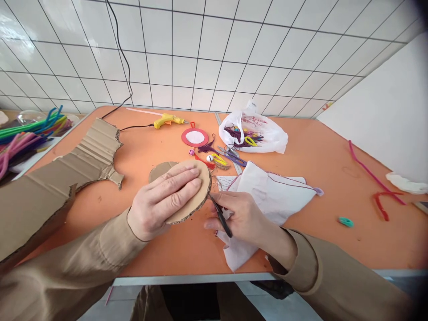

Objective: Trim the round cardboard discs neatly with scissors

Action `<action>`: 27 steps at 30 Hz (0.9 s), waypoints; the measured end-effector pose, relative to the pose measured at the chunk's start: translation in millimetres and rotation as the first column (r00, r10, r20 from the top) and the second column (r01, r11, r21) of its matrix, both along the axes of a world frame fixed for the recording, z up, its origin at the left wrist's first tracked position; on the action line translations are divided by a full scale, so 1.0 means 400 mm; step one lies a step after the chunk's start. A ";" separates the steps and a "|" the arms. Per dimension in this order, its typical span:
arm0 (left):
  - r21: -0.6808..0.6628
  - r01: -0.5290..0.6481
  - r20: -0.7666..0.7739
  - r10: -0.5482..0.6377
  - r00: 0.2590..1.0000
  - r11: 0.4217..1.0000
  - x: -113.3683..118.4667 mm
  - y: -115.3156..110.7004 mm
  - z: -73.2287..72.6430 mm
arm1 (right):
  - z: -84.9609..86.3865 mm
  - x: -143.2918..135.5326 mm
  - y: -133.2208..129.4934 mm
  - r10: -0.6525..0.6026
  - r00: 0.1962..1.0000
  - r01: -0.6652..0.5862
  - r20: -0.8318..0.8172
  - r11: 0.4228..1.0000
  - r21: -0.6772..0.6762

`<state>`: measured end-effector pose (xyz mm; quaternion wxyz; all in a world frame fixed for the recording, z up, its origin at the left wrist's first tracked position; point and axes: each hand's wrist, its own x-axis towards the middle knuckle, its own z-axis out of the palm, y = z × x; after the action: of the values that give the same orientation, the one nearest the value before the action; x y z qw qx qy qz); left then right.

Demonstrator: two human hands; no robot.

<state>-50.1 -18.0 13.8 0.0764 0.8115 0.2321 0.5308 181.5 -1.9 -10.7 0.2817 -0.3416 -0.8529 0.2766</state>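
A round cardboard disc [201,178] is in my left hand [163,203], whose fingers lie over its top face. My right hand [244,218] is closed around black-handled scissors [222,216], which meet the disc's right edge. Behind the disc, to the left, shows another rounded cardboard piece [160,170]. White cloth [277,196] with dark red stitched edges lies under and beside my right hand.
Large cut cardboard [36,191] spreads over the left side. Farther back are a yellow glue gun [169,121], a red-rimmed disc [195,137], blue-handled scissors [235,156] and a white plastic bag [270,133] of threads. Pipe cleaners [16,151] lie at far left.
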 end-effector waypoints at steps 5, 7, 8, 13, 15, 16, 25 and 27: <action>0.168 -0.073 -0.114 0.092 0.989 0.983 -0.007 -0.014 0.009 | 0.001 0.002 0.001 0.027 0.999 -0.025 -0.029 0.998 0.065; 0.166 -0.090 -0.136 0.113 0.984 0.982 -0.008 -0.023 0.012 | 0.002 0.002 0.001 0.025 0.999 -0.024 -0.021 0.998 0.064; 0.156 -0.098 -0.141 0.120 0.983 0.983 -0.009 -0.026 0.012 | 0.002 0.002 0.001 0.027 1.000 -0.026 -0.015 0.998 0.057; 0.249 -0.180 -0.211 0.235 0.949 0.951 -0.010 -0.035 0.008 | 0.002 0.001 0.003 -0.002 0.999 0.000 0.036 0.999 0.054; 0.306 -0.201 -0.259 0.284 0.923 0.931 -0.013 -0.038 0.004 | -0.001 0.001 0.005 -0.018 0.998 0.014 0.055 0.997 0.073; 0.319 -0.203 -0.278 0.296 0.914 0.926 -0.014 -0.040 0.002 | -0.002 0.001 0.006 -0.018 0.998 0.014 0.058 0.997 0.077; 0.322 -0.182 -0.128 0.233 0.964 0.929 0.009 -0.044 -0.018 | -0.018 0.001 0.014 0.074 0.995 -0.068 -0.074 0.994 0.080; 0.305 -0.147 -0.106 0.187 0.977 0.941 0.018 -0.051 -0.021 | -0.019 0.000 0.012 0.084 0.992 -0.074 -0.095 0.992 0.100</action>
<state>-42.8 -38.2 5.4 -0.1066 0.8247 0.2229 0.5088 181.6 2.9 -18.2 0.3285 -0.2794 -0.8631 0.2629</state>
